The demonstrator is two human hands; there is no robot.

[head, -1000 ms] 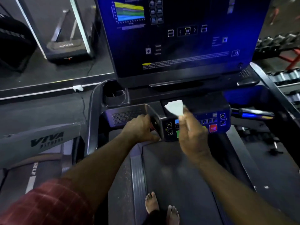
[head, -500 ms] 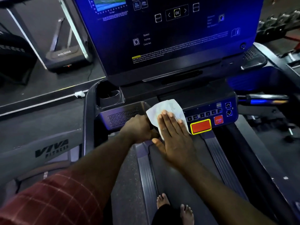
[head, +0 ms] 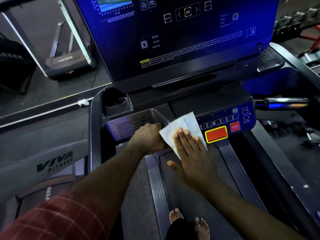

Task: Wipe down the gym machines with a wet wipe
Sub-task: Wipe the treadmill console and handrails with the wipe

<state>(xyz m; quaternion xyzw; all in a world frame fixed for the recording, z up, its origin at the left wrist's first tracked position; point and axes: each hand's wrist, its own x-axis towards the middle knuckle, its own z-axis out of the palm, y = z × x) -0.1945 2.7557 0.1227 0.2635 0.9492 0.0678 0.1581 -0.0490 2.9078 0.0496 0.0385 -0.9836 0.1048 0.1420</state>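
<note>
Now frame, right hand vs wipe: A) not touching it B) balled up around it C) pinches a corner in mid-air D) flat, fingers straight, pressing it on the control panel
D: the right hand lies flat with straight fingers on the wet wipe, pressing it against the control panel beside the red button.

Dim room, and the treadmill screen throws blue light down over the console. Glare streaks the right handlebar. Edges bow with wide-angle distortion; the weight rack at top right looks soft, possibly motion blur.
</note>
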